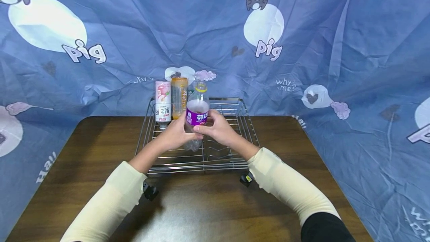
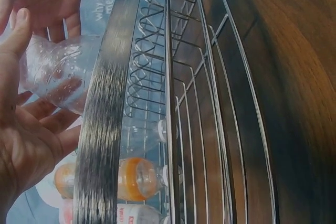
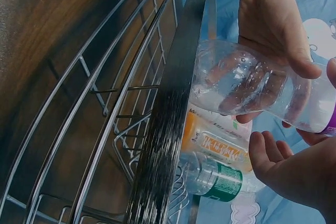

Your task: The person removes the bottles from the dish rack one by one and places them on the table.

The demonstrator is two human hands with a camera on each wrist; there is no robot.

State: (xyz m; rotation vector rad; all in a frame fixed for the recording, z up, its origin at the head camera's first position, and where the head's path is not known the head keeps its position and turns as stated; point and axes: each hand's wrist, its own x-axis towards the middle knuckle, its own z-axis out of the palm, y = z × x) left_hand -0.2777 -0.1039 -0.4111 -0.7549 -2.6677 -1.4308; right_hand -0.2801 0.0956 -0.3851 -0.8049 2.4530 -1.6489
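Both hands hold a clear plastic bottle (image 1: 199, 104) with a purple label (image 1: 192, 118) above the middle of the wire rack (image 1: 201, 168). Its base points down, and a yellow ring circles the neck at the top. My left hand (image 1: 174, 134) grips the left side, thumb across the front below the label. On the other side my right hand (image 1: 220, 127) has its thumb on the label's lower edge. Behind stand a pink-and-white bottle (image 1: 162, 102) and an orange-labelled bottle (image 1: 179, 96), both upside down. A green-labelled bottle (image 3: 223, 182) is mostly hidden in the head view.
The rack stands on a brown wooden table (image 1: 201, 204), its wire rim raised around the bottles. A blue patterned cloth (image 1: 215, 29) hangs behind and at both sides. A flat metal bar (image 2: 107, 98) crosses the left wrist view close up.
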